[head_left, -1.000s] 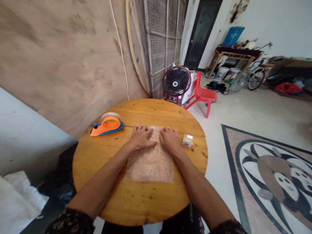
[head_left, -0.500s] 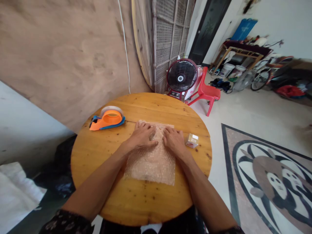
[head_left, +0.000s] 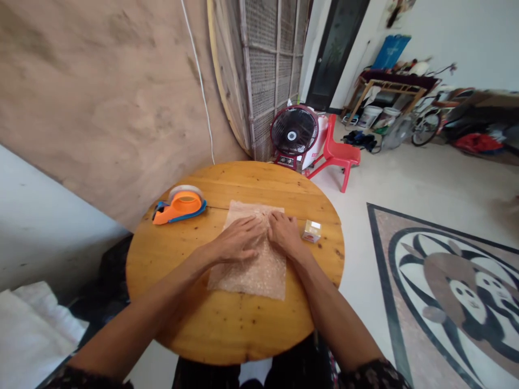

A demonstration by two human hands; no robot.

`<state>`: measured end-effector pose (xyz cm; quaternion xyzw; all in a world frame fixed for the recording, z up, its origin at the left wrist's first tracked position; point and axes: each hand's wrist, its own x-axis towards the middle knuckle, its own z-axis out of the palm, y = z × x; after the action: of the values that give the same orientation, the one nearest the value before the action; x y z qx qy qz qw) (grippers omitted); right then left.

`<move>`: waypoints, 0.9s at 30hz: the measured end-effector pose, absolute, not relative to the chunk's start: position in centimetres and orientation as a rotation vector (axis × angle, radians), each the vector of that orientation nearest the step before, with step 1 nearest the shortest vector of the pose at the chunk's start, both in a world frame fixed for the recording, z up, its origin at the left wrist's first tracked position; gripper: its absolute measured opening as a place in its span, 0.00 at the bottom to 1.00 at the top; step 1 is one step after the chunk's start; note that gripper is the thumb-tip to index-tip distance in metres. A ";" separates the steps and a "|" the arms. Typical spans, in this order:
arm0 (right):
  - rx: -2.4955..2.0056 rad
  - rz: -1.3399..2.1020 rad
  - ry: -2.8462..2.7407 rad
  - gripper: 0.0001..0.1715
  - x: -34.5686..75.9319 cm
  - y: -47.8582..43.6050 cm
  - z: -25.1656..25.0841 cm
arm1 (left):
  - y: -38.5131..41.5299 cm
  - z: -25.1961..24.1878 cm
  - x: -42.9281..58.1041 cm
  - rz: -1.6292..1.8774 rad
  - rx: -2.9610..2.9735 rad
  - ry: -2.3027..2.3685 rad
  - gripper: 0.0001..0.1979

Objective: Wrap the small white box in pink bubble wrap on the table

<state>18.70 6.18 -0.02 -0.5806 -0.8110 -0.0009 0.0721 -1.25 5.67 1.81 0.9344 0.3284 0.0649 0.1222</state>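
A sheet of clear bubble wrap [head_left: 259,278] lies flat on the round wooden table [head_left: 239,335]. Across its left and middle part stretches my left hand [head_left: 237,240], palm down, with the fingers extended and the thumb apart. My right hand [head_left: 286,233] rests on the upper right part of the sheet, its fingers slightly bent and touching the plastic. Just right of that hand stands a small box [head_left: 312,231] with a white patch on top. An orange and blue tape dispenser [head_left: 180,207] with a roll in it sits at the table's far left.
Behind the table stand a dark red fan [head_left: 294,132] and a red plastic chair [head_left: 338,151]. A wooden panel [head_left: 121,97] leans along the left side. White sheeting [head_left: 36,319] lies low at the left, and a panda design [head_left: 466,302] marks the floor at right.
My left hand has slid right over the bubble wrap, closer to my right hand, with its fingers straighter. The right hand's fingers are bent more. The camera view has shifted slightly.
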 end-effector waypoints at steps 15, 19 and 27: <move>-1.752 0.039 -2.389 0.24 19.2 5.1 3.0 | 5.8 -1.0 -1.3 0.204 2.652 1.089 0.43; -1.796 -0.117 -2.363 0.24 21.7 3.6 5.7 | 5.8 -1.1 -1.3 0.220 2.643 1.102 0.42; -2.049 0.027 -2.324 0.32 27.7 3.4 4.4 | 5.8 -1.4 -1.6 0.240 2.634 1.086 0.42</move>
<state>27.67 3.40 4.42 -0.6612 -0.7499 0.0087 0.0219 -1.57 5.80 -1.35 0.9120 0.3761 0.0832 0.1408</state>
